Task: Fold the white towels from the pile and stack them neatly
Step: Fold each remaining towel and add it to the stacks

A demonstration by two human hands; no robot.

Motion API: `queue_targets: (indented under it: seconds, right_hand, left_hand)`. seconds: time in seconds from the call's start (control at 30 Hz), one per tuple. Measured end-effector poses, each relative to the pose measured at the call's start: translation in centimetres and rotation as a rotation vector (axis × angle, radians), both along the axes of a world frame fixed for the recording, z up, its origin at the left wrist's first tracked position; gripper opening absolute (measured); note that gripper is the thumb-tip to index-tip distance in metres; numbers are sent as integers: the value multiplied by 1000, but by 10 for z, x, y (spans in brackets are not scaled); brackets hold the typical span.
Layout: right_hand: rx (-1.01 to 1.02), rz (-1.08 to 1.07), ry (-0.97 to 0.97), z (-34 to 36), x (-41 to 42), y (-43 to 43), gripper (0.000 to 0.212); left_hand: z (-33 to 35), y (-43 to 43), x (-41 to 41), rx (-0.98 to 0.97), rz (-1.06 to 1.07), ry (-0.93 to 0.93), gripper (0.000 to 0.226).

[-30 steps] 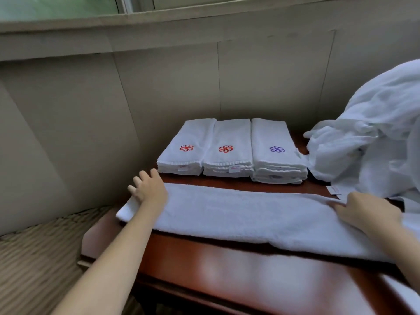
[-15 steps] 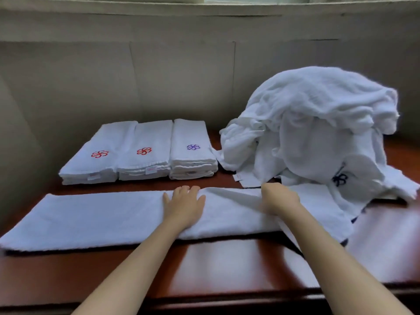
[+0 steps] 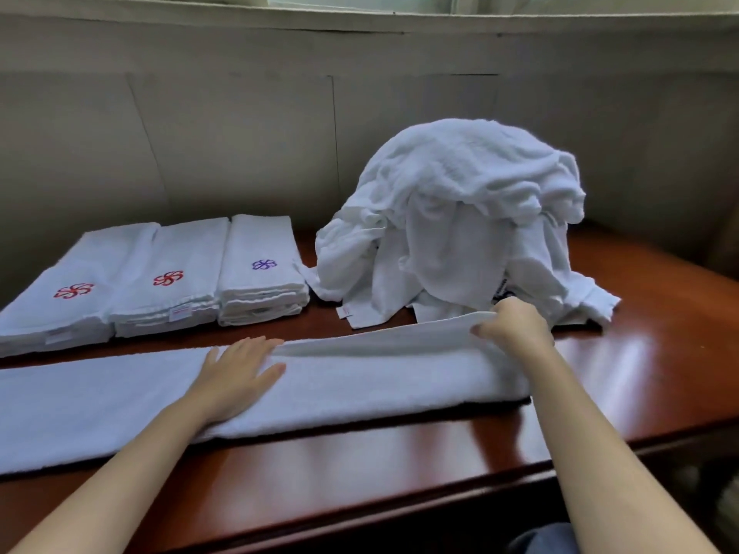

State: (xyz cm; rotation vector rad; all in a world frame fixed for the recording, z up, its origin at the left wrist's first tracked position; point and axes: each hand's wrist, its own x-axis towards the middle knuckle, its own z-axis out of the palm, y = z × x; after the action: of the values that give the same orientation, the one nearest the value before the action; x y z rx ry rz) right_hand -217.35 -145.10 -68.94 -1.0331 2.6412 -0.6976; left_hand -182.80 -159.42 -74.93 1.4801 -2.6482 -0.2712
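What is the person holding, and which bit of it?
The right hand pinches the long towel by its lifted right end. The left hand lies flat on its middle.

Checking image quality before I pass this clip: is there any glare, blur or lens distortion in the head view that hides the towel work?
Head view: soft glare streaks on the glossy table, clear of the strip towel; wide-angle bowing along the wall ledge; both the left hand and right hand look fairly sharp; the white pile keeps its fold detail.
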Motion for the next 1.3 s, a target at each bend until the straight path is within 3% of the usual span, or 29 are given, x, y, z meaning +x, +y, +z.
queue_targets:
  seconds: [0.1,0.27,0.37,0.43,0.57,0.67,0.8,0.9,1.07,1.17,1.3]
  right_hand:
    - [-104,-92,44,-15,-3,-1,23]
    - [26,-47,240,-37,4,-9,14]
    - [96,-98,281,-34,9,-14,32]
    - [117,-106,425,-33,21,-16,33]
    - [44,212,680,-33,67,-36,30]
    - [12,557,624,-39,115,-60,31]
    - [25,750,508,-51,156,-81,41]
    - [5,756,470,-53,165,-90,46]
    - [-54,755,449,-51,182,-101,56]
    - [-78,682,450,-50,187,-103,50]
    - [-83,563,443,-47,191,-109,41]
  left_hand:
    - [1,4,0,-24,17,65,54]
    - [2,13,6,-186,112,114,50]
    - [3,10,15,-15,79,-62,55]
    - [5,7,18,65,42,-105,58]
    - [11,0,26,84,6,0,48]
    - [21,-15,44,-41,99,-21,34]
    - [25,-35,78,12,257,-99,28]
    - [27,-46,84,127,303,-89,25]
    - [31,-56,78,143,267,-63,18]
    - [29,-56,76,114,232,10,23]
    - [22,-60,78,57,234,191,11]
